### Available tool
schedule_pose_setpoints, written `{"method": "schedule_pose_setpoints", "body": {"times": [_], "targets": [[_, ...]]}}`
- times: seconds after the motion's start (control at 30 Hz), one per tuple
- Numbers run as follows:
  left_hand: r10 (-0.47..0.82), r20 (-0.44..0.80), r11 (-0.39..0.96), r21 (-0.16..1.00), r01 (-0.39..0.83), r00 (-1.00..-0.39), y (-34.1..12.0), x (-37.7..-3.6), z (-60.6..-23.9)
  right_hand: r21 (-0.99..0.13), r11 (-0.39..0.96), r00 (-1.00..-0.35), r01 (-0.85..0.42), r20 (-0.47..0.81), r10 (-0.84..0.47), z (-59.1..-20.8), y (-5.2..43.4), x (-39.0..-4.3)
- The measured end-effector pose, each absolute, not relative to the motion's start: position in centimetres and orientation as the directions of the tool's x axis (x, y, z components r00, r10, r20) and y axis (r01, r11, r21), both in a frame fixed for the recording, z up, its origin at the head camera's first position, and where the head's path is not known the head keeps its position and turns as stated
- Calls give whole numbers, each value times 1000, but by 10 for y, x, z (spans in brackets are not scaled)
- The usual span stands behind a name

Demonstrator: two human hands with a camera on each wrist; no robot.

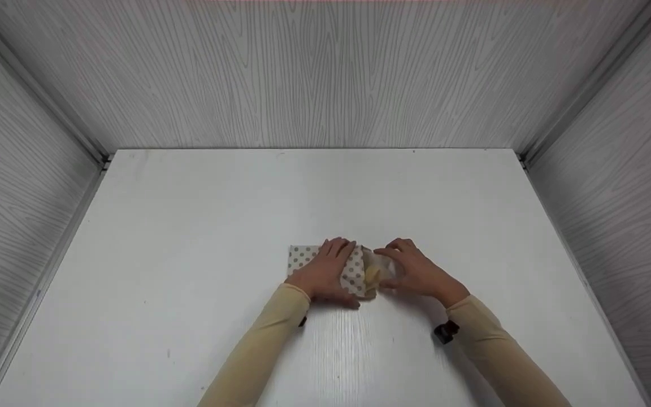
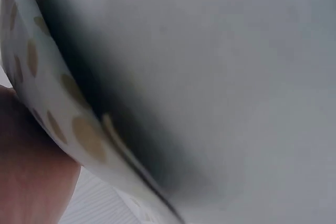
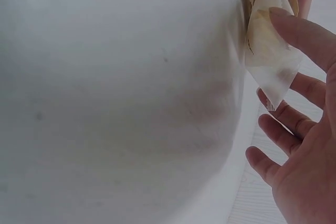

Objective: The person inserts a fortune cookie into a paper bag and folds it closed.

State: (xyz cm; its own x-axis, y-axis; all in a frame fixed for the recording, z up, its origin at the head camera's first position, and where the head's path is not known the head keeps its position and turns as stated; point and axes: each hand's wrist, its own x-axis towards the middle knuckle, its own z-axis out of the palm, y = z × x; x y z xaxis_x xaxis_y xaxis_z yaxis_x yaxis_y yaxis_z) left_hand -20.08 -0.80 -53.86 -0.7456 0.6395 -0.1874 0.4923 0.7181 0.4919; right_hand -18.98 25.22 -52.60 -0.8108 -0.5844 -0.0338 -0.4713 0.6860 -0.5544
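Two hands work at one small polka-dot pouch (image 1: 354, 270) lying on the white table (image 1: 201, 237). Under the palm and flat fingers of the left hand (image 1: 325, 274) lies the dotted fabric, pressed down, with the fingers stretched out side by side across the cloth and the thumb along its near edge; a dotted corner shows beyond the fingertips on the far side. In the left wrist view that same dotted cloth (image 2: 58, 114) curves close beside the hand, blurred. Just beside the pouch's open end is the right hand (image 1: 413, 274), its fingers loosely bent and spread apart, the tips touching a clear, crinkled plastic wrap (image 1: 379, 270) that sticks out of the pouch. From the right wrist, the thumb tip (image 3: 294, 27) rests on the plastic (image 3: 270, 61) while the other fingers lie behind it, separated; whether they pinch it cannot be told.
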Motion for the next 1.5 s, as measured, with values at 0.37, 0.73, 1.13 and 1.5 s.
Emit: {"method": "schedule_pose_setpoints", "body": {"times": [0.37,0.73,1.13,1.5], "targets": [[646,-184,728,442,524,-741,-7,-200,-537,-529,673,-791,-517,-4,-611,-521,253,-190],[648,-168,727,426,538,-743,-5,-199,-539,-567,673,-801,-476,-37,-597,-518,253,-189],[644,-170,724,450,523,-746,-5,-199,-540,-563,682,-807,-467,-44,-589,-520,248,-190],[645,-172,726,444,526,-745,-4,-199,-538,-555,693,-818,-459,-40,-574,-523,244,-193]]}}
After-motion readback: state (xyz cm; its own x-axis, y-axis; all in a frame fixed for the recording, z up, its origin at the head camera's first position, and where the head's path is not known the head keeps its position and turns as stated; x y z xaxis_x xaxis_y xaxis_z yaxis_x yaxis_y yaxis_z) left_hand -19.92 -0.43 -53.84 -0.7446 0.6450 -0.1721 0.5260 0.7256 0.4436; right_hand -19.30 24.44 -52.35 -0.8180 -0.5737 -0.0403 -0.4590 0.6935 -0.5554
